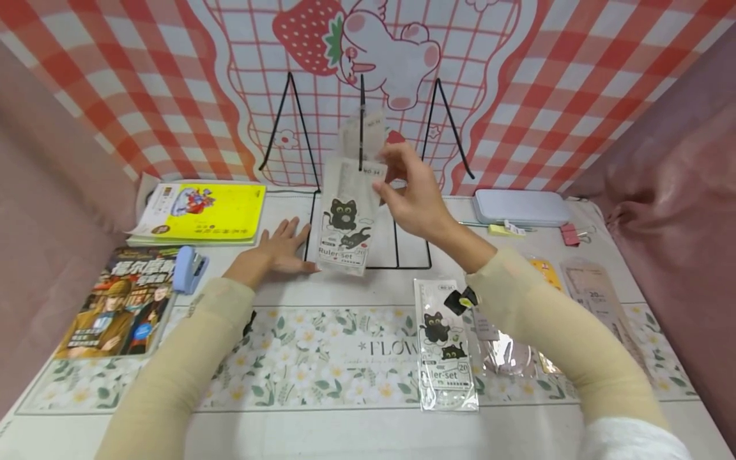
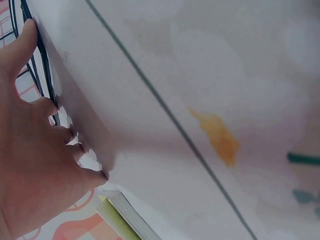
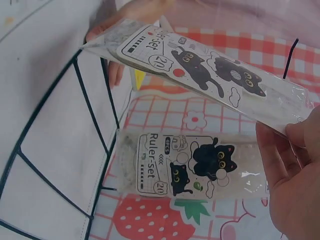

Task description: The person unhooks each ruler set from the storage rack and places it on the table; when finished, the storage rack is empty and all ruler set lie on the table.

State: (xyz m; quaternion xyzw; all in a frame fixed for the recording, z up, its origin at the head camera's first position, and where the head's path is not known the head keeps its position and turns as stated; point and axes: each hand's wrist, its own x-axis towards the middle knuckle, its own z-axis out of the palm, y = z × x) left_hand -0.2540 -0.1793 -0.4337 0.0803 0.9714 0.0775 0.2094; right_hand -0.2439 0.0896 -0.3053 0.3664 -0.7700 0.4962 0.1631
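My right hand [image 1: 411, 191] pinches the upper right edge of a clear ruler set packet [image 1: 345, 223] printed with black cats. The packet's top overlaps the middle prong [image 1: 361, 121] of a black wire rack [image 1: 414, 267]. Behind it hangs a second ruler set [image 3: 200, 160], seen more fully in the right wrist view. My left hand [image 1: 282, 248] rests on the table with fingers spread, its fingertips at the left side of the rack's base. A third ruler set [image 1: 445, 345] lies flat on the table, in front of the rack and to the right.
At left lie a yellow book [image 1: 230, 214], a magazine [image 1: 123, 300] and a blue stapler [image 1: 190, 269]. To the right are a pale pencil case [image 1: 520, 207], a red binder clip [image 1: 570, 234] and several packets, partly hidden by my right sleeve [image 1: 552, 319].
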